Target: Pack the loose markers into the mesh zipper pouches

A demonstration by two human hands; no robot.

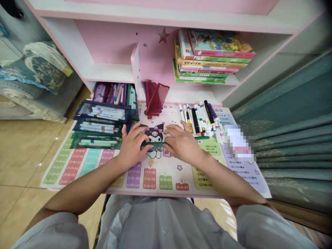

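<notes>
Well, both my hands are down on the printed desk mat [158,180], with a slim green marker [153,145] lying crosswise between them, just below the mat's cartoon character [154,133]. My left hand [133,145] has its fingers curled and its thumb reaching in, and those fingers [135,129] are closed around the marker's left end. My right hand [183,143] arches over the other end, its fingers [176,128] bent and spread, and that end disappears beneath the hand, so I can't tell whether they are gripping it or just resting there. Loose markers [201,119] lie in a fanned bunch just beyond my right hand, and a green-capped one [202,137] sits right by my knuckles. Past my left hand, dark navy pen cases [101,112] lie open and packed with pens, beside a green case [93,140], and a purple pouch [110,94] stands behind them. A red mesh pouch [155,98] slumps at the back of the mat, under a pink shelf unit [155,20] holding a leaning stack of books [210,58]. A blurred object [238,142] covers part of the mat's right side, a teal curtain [293,138] hangs to the right, and beige floor tiles [26,155] show on the left.
</notes>
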